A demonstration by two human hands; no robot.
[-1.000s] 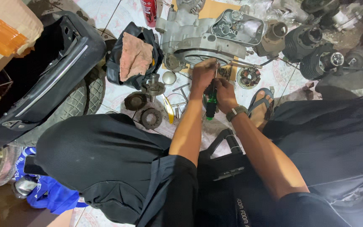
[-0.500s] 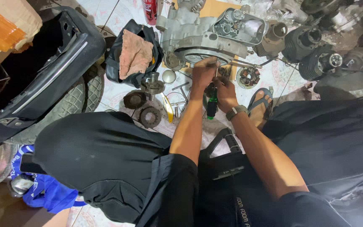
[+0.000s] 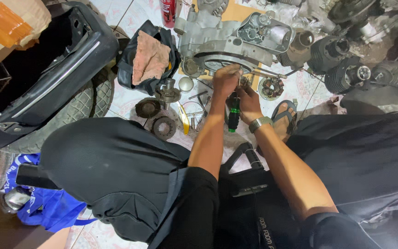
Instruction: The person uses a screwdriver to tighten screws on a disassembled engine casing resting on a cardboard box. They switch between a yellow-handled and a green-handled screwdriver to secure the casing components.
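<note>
We look down at a person seated on a tiled floor among engine parts. Their left hand presses against the lower rim of a grey metal engine casing that lies on the floor just ahead of their knees; its fingers are curled at the rim, though we cannot tell what they pinch. Their right hand is wrapped firmly around a screwdriver with a black and green handle, its tip aimed up at the casing. We judge the casing heavy, rigid and probably oily, best steadied by its thick rim. The screwdriver looks light and stiff, its ribbed handle the natural place to hold. A pink rag rests in a black pouch nearby, and loose gears lie beside the left knee.
</note>
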